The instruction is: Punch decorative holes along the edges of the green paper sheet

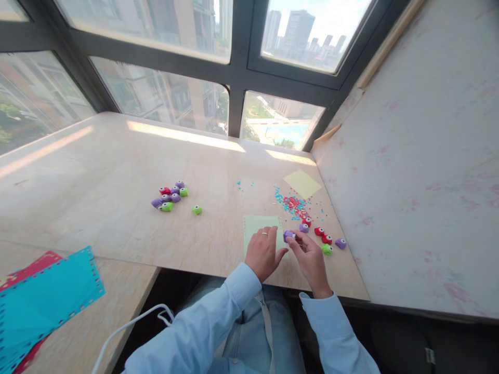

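a: what's nearest you?
b: your left hand [264, 253], fingers curled, pressing the pale green paper [262, 228].
a: and your right hand [307, 255]?
b: at its 3 o'clock, fingertips pinched around a purple punch [289, 235]. confetti [294, 203] lies at 12 o'clock.

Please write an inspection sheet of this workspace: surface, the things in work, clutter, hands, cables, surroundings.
Surface: pale stone ledge, sunlit strips near the windows.
Things in work: purple punch on the edge of the light green paper.
Clutter: punch cluster, lone green punch, more punches, red and blue paper bits, yellow sheet, punched blue and red sheets.
Hands: left hand rests on the paper; right hand fingers pinch the punch.
Cables: white cord at the lap.
Surroundings: windows, stained wall panel.
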